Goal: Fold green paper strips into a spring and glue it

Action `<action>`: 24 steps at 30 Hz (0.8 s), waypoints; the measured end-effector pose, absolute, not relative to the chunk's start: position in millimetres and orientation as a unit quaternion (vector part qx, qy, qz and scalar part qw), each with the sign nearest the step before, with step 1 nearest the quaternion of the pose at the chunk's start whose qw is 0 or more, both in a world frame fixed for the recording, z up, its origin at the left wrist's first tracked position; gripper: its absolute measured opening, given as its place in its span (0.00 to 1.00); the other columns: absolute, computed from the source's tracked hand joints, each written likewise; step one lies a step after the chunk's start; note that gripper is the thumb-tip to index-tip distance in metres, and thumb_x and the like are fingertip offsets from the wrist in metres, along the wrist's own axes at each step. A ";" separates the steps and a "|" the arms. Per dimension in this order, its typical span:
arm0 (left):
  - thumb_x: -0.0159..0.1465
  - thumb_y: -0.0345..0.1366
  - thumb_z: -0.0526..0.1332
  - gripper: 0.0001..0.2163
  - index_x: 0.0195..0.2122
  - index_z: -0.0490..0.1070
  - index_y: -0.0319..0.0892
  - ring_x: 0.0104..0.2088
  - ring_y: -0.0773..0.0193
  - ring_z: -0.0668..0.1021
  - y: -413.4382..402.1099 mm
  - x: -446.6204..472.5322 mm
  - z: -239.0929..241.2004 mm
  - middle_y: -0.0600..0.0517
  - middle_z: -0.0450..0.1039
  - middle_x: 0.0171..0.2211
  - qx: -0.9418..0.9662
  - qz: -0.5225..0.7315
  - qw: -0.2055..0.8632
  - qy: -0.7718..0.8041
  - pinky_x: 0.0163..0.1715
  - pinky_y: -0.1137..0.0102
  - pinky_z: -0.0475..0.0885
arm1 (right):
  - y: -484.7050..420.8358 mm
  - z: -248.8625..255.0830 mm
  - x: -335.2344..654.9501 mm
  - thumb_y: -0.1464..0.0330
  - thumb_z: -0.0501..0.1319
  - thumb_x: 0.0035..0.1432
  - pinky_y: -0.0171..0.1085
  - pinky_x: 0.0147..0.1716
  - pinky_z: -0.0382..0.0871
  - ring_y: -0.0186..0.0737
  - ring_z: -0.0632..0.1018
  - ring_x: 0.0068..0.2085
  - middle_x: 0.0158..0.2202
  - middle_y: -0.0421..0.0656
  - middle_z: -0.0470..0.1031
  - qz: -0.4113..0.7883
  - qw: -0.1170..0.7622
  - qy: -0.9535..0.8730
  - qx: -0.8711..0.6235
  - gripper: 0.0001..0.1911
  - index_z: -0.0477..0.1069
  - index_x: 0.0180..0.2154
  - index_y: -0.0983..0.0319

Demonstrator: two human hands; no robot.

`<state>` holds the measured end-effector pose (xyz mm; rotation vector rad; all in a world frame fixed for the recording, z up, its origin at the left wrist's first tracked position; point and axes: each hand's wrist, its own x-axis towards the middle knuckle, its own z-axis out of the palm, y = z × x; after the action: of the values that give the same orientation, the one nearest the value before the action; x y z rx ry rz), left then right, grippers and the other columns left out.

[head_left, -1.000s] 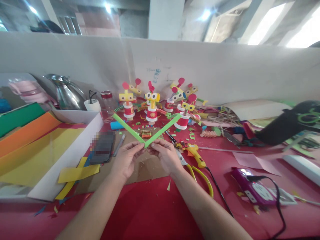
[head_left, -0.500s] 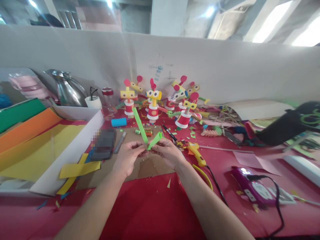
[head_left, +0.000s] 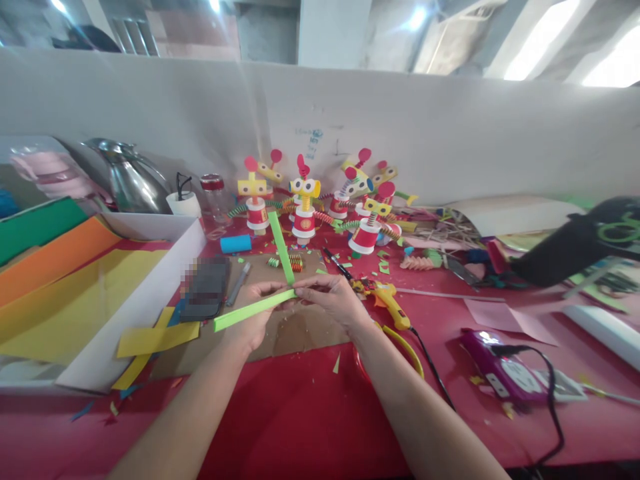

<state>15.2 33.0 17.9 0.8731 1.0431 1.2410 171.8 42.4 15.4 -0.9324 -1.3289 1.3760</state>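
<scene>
Pointing rightward before, a green strip now crosses the left hand.

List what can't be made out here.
In the head view:
Green paper: pinched part, covered by the left hand and right hand.
Rear figures: bodies, partly behind front figures.
Blue writing: too small and blurred to read.
Blue item: cut off by the left edge.

Beyond the hands, the blue handwriting on the white partition and the round gold emblem on a red-and-white cup are too small and blurred to read.
</scene>
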 end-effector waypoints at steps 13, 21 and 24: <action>0.43 0.30 0.68 0.09 0.28 0.79 0.38 0.28 0.64 0.77 30.6 15.6 26.0 0.50 0.78 0.26 0.393 0.525 0.619 0.432 0.37 0.67 0.71 | 44.6 9.8 165.5 0.65 0.71 0.42 0.36 0.33 0.73 0.34 0.77 0.30 0.28 0.38 0.76 0.563 0.550 -0.501 -0.361 0.13 0.72 0.29 0.61; 0.49 0.32 0.68 0.08 0.32 0.78 0.41 0.31 0.66 0.76 25.7 23.6 19.8 0.51 0.78 0.31 0.411 0.543 0.621 0.387 0.34 0.71 0.68 | 43.1 8.1 162.4 0.68 0.70 0.42 0.36 0.34 0.71 0.34 0.76 0.31 0.27 0.38 0.74 0.517 0.604 -0.472 -0.380 0.15 0.66 0.31 0.60; 0.49 0.38 0.69 0.09 0.29 0.78 0.39 0.26 0.67 0.74 27.5 24.5 15.5 0.51 0.76 0.25 0.396 0.541 0.584 0.457 0.29 0.71 0.67 | 40.3 8.4 158.7 0.68 0.70 0.42 0.36 0.34 0.71 0.35 0.76 0.31 0.27 0.37 0.74 0.502 0.607 -0.477 -0.390 0.16 0.65 0.31 0.59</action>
<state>24.5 27.5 15.5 0.9241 1.0663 1.2628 158.7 40.3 8.4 -0.9020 -1.1020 1.1599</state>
